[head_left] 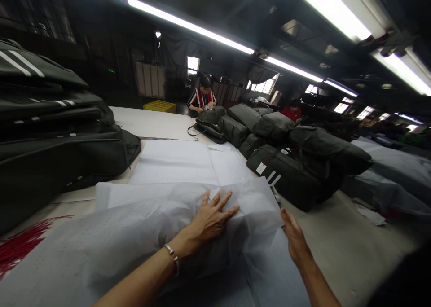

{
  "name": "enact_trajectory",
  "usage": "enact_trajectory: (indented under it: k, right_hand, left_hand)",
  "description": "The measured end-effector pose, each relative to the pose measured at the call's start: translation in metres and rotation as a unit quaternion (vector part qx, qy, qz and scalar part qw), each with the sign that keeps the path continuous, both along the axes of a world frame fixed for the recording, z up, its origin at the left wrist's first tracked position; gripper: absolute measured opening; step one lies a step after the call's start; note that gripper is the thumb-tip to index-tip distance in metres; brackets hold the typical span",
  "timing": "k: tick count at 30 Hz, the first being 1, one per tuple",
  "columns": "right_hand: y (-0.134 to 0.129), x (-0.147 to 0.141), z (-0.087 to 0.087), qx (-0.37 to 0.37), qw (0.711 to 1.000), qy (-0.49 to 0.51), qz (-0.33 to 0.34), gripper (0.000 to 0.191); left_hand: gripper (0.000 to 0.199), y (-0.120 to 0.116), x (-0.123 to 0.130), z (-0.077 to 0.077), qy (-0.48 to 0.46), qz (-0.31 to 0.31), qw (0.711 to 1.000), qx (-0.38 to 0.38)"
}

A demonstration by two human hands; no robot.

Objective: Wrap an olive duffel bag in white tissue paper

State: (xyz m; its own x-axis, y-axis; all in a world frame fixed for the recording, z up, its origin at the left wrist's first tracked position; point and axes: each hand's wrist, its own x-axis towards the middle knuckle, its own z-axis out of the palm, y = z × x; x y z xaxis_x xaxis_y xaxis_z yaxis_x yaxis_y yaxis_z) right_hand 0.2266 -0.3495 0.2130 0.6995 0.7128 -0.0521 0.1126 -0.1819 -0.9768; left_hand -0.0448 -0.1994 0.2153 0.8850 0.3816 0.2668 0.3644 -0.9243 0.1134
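A translucent whitish wrapping sheet lies over a bulky shape, whose kind I cannot make out through it. My left hand, with a silver bracelet at the wrist, rests flat on top of this sheet, fingers spread. At the sheet's right edge is my right hand, its thumb pointing up and its fingers closed around the edge. Just beyond that thumb, a small silvery item shows partly from behind the sheet. More white sheets lie flat on the table past my hands.
Dark bags with white stripes are stacked high at the left. Another pile of dark bags stands at the right. Red tassels or cords lie at the left front. Across the table, a person in a striped top handles a bag.
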Motion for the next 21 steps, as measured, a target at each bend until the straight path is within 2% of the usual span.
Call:
enact_trajectory:
  k: [2, 6, 11, 15, 17, 18, 20, 21]
  right_hand:
    - [0.01, 0.013, 0.005, 0.02, 0.997, 0.064, 0.024, 0.06]
    - [0.03, 0.025, 0.009, 0.027, 0.996, 0.09, -0.008, 0.05]
    - [0.049, 0.04, -0.005, 0.019, 0.996, 0.082, -0.003, 0.046]
    - [0.053, 0.052, -0.013, -0.01, 0.998, 0.067, 0.019, 0.047]
    - [0.052, 0.053, -0.007, -0.036, 0.999, 0.003, -0.008, 0.058]
    - [0.051, 0.051, -0.002, -0.042, 0.997, -0.063, -0.034, 0.064]
    - [0.053, 0.037, 0.014, -0.006, 0.969, -0.237, -0.062, 0.066]
    - [0.056, 0.026, 0.022, 0.036, 0.945, -0.322, -0.044, 0.06]
  left_hand:
    - [0.072, -0.001, -0.001, 0.002, 0.008, 0.005, 1.0, 0.004]
    - [0.074, -0.002, -0.002, 0.006, 0.012, 0.011, 1.0, 0.001]
    - [0.07, -0.002, 0.0, 0.012, 0.038, 0.025, 0.999, -0.011]
    - [0.062, -0.002, 0.002, 0.019, 0.06, 0.034, 0.997, -0.022]
    - [0.064, -0.004, 0.002, 0.022, 0.064, 0.042, 0.997, -0.031]
    - [0.068, -0.005, 0.002, 0.024, 0.066, 0.049, 0.996, -0.039]
    - [0.076, -0.007, 0.002, 0.026, 0.069, 0.06, 0.994, -0.061]
    - [0.081, -0.008, 0.001, 0.027, 0.067, 0.061, 0.993, -0.076]
